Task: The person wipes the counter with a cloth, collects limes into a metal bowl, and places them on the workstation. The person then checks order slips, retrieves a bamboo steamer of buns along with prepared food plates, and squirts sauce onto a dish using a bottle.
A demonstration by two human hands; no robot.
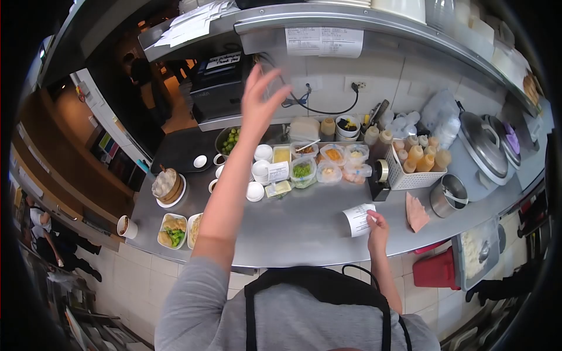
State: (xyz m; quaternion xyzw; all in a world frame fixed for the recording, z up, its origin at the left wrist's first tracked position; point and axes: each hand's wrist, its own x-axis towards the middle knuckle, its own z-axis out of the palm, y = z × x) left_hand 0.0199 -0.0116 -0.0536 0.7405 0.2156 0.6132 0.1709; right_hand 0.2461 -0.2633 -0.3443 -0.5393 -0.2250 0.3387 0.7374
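Observation:
My left hand (261, 96) is raised high over the back of the counter, with its fingers spread and nothing in them. It is slightly blurred, in front of the wall and to the right of a black printer-like machine (219, 88). Two paper slips (324, 42) hang from the shelf edge above it. Low over the right part of the steel counter (293, 234), my right hand (378, 231) pinches a printed receipt (357, 220) that curls at its left side. A black tape-dispenser-like holder (380, 181) stands just behind the receipt.
Clear tubs with chopped greens (302, 171) and other toppings fill the middle back. To the right are a white basket (410, 177) of sauce bottles, a steel pot (449, 195) and pink paper (416, 212). Food bowls (172, 230) and a steamer basket (168, 186) stand left.

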